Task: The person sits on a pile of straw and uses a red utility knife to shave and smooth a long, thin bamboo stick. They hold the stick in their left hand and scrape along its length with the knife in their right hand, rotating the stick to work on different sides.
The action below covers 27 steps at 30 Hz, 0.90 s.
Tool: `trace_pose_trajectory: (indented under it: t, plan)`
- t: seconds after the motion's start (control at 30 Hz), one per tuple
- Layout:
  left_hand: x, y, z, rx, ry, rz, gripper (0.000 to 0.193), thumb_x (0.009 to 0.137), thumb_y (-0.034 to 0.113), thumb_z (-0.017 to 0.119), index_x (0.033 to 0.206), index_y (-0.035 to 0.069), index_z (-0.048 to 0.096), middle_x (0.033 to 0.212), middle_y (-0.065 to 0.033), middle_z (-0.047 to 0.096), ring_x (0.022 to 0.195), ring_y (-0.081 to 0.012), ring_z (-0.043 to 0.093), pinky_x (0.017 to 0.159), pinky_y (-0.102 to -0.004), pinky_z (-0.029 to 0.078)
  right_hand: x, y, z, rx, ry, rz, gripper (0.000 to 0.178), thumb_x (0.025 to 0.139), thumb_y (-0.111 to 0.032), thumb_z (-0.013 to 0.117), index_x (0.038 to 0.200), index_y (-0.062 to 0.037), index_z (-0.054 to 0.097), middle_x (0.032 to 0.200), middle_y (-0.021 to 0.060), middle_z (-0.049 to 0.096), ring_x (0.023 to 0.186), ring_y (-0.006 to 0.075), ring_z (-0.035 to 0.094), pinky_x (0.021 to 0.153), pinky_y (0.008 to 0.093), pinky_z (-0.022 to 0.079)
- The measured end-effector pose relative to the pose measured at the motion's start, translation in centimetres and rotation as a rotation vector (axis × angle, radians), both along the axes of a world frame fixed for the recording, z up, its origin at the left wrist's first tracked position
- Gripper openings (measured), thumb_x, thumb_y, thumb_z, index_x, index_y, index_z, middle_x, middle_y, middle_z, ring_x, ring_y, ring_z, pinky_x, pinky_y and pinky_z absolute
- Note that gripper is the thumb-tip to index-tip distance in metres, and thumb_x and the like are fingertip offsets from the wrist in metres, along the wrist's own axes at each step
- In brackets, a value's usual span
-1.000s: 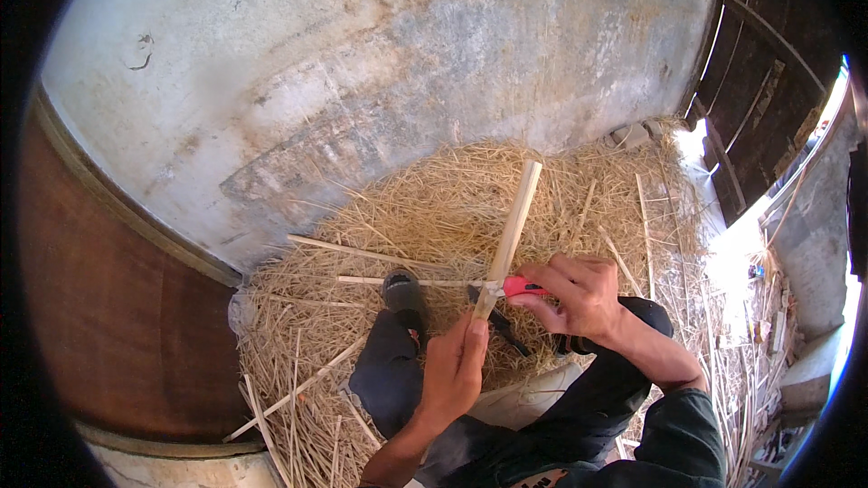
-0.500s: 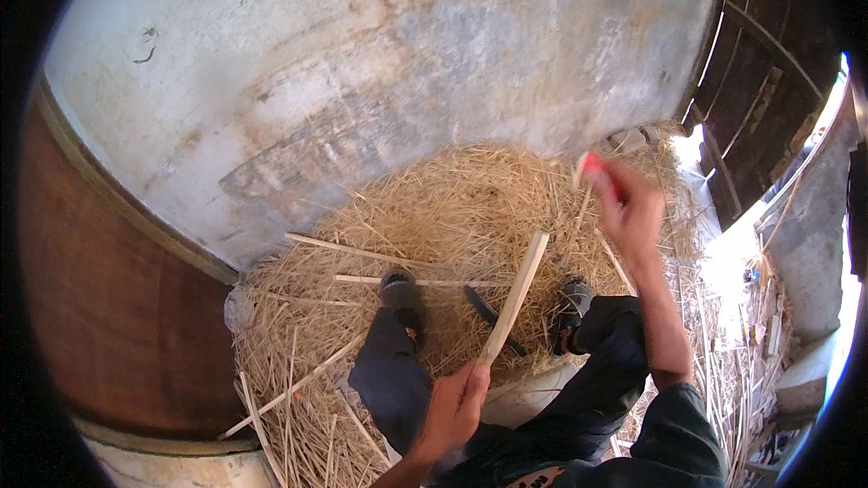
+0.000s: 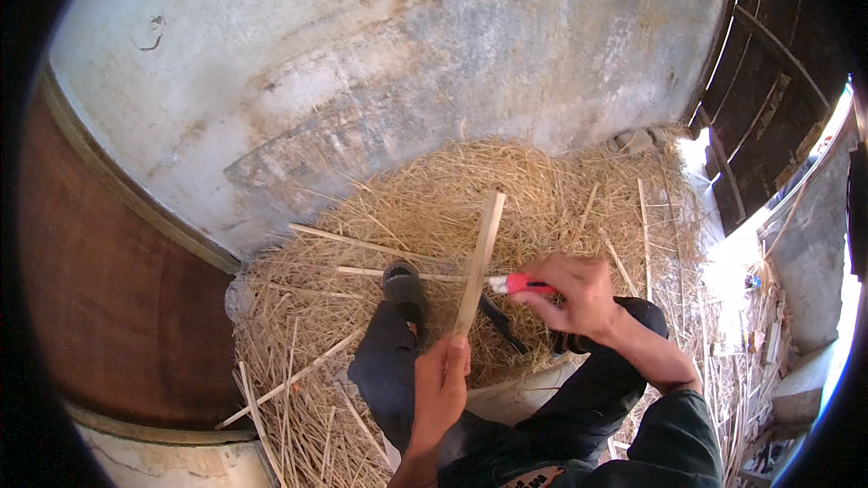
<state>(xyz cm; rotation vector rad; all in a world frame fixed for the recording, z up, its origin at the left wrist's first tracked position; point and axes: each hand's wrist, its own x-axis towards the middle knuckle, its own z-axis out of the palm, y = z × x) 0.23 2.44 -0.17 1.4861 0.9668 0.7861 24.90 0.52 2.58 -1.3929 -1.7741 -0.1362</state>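
Note:
My left hand (image 3: 440, 384) is closed round the lower end of a pale, flat strip of split bamboo or wood (image 3: 480, 262), which slants up and away from me. In my right hand (image 3: 579, 294) is a red and black utility knife (image 3: 526, 284) with a pale silver front end. The knife points left and its tip lies close to the strip's right edge; whether the two touch I cannot tell. Between my feet, a long dark flat object (image 3: 502, 321) rests on the straw, partly covered by the strip and hands.
A heap of straw-like shavings (image 3: 488, 172) spreads under my feet against a stained pale wall (image 3: 362, 63). Several loose pale strips (image 3: 307, 375) lie at left. A brown panel (image 3: 127, 280) stands at the left, dark wooden boards (image 3: 768, 63) at the upper right.
My right hand has come down and left with the utility knife, from well right of the strip to beside it. The strip's upper end has swung left and stands steeper.

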Motion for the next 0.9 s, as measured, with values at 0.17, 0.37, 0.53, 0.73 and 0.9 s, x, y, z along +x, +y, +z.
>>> trace_pose_trajectory:
  t: [0.17, 0.37, 0.53, 0.73, 0.9]
  plan:
    - [1.4, -0.3, 0.7, 0.034, 0.008, -0.025, 0.041, 0.114, 0.030, 0.048, 0.087, 0.001, 0.057, 0.064, -0.0025, 0.047, 0.059, -0.0090, 0.043, 0.054, -0.0327, 0.036, -0.7, -0.6, 0.2, -0.023, -0.043, 0.015, 0.027, 0.085, -0.035, 0.086, 0.102, -0.0145, 0.077, 0.077, 0.0014, 0.067, 0.058, 0.0219, 0.067, 0.049, 0.0351, 0.051]
    - [2.7, -0.5, 1.5, 0.226, 0.157, 0.070, 0.035, 0.112, 0.026, 0.051, 0.092, -0.002, 0.059, 0.059, -0.0110, 0.046, 0.050, -0.0142, 0.044, 0.049, -0.0365, 0.037, -1.0, -0.8, 0.1, -0.001, -0.060, 0.007, 0.028, 0.085, -0.036, 0.085, 0.101, -0.0146, 0.077, 0.075, 0.0010, 0.064, 0.054, 0.0211, 0.064, 0.047, 0.0349, 0.049]
    - [2.7, -0.4, 1.1, 0.216, 0.158, 0.059, 0.035, 0.112, 0.027, 0.051, 0.092, -0.001, 0.060, 0.058, -0.0128, 0.046, 0.047, -0.0186, 0.044, 0.049, -0.0372, 0.036, -0.9, -0.8, 0.3, 0.014, -0.093, -0.010, 0.032, 0.080, -0.032, 0.089, 0.101, -0.0109, 0.077, 0.070, 0.0007, 0.063, 0.053, 0.0195, 0.063, 0.047, 0.0331, 0.048]
    - [2.7, -0.4, 1.2, 0.236, 0.158, 0.050, 0.036, 0.112, 0.027, 0.051, 0.092, 0.000, 0.060, 0.058, -0.0129, 0.046, 0.047, -0.0213, 0.046, 0.049, -0.0373, 0.037, -0.6, -0.8, 0.2, 0.042, -0.131, -0.053, 0.030, 0.080, -0.035, 0.089, 0.099, -0.0154, 0.078, 0.068, -0.0010, 0.060, 0.052, 0.0178, 0.062, 0.046, 0.0324, 0.048]
    - [2.6, -0.7, 1.2, 0.241, 0.178, 0.042, 0.035, 0.112, 0.027, 0.050, 0.094, 0.000, 0.062, 0.058, -0.0128, 0.047, 0.047, -0.0205, 0.046, 0.049, -0.0380, 0.038, 0.0, -0.7, 0.8, 0.057, -0.097, -0.110, 0.026, 0.083, -0.034, 0.087, 0.099, -0.0166, 0.078, 0.072, -0.0002, 0.065, 0.054, 0.0199, 0.065, 0.047, 0.0334, 0.050]
